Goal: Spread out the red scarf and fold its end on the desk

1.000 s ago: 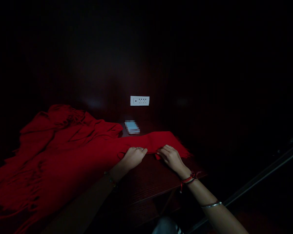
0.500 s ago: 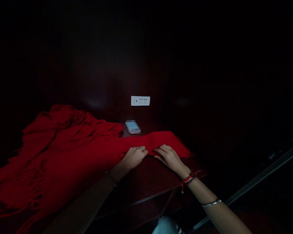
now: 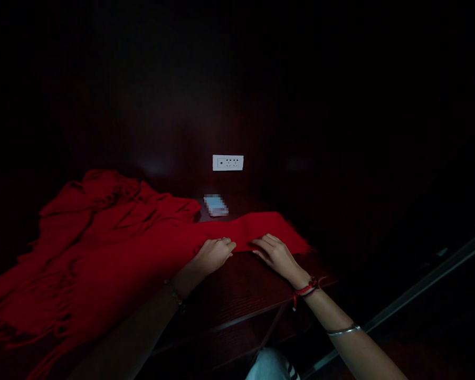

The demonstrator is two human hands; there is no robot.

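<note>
A red fringed scarf (image 3: 142, 258) lies across the dark wooden surface, bunched up at the left and flattened into a band toward the right. My left hand (image 3: 214, 256) has its fingers curled closed on the near edge of that band; a ring shows on one finger. To its right, my right hand (image 3: 275, 256) rests on the scarf near the fringed end, palm down, with thumb and fingers apart. The undersides of both hands are hidden.
Behind the scarf lies a pale blurred-out flat object (image 3: 216, 206). A white socket panel (image 3: 228, 163) is set in the dark back wall. The wooden surface (image 3: 241, 287) ends at a front edge above my knee (image 3: 271, 365). A metal rail (image 3: 411, 295) slants along the right.
My left hand has slid slightly left along the scarf's near edge. My right hand has shifted a touch right; the scarf lies nearly the same.
</note>
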